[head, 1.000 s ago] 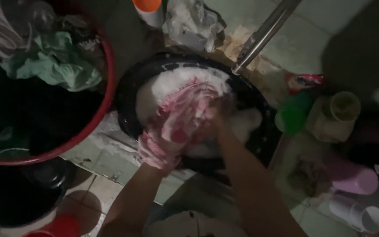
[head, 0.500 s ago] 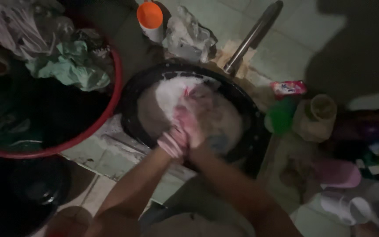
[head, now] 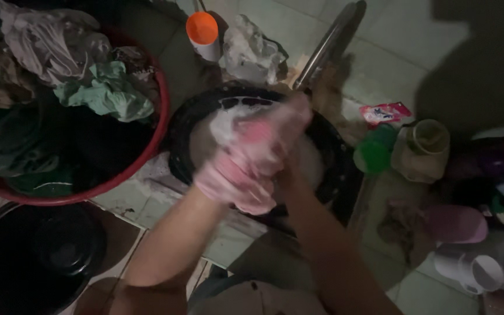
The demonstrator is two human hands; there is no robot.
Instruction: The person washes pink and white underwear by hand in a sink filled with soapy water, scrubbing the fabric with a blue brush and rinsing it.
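A pink wet cloth is bunched between both hands above a black wash basin holding soapy white water. My left hand is wrapped in the lower part of the cloth and grips it. My right hand is pressed against the cloth from the right, mostly hidden by the fabric and motion blur. Both forearms reach in from the bottom of the view.
A red tub full of clothes, with a green garment on top, stands at left. A black bucket sits bottom left. An orange-capped bottle, a metal pipe, a green cup, a sachet and plastic containers lie around on the tiled floor.
The hands have rubbed the pink cloth back and forth over the basin and now hold it lifted higher. The camera view shifted slightly.
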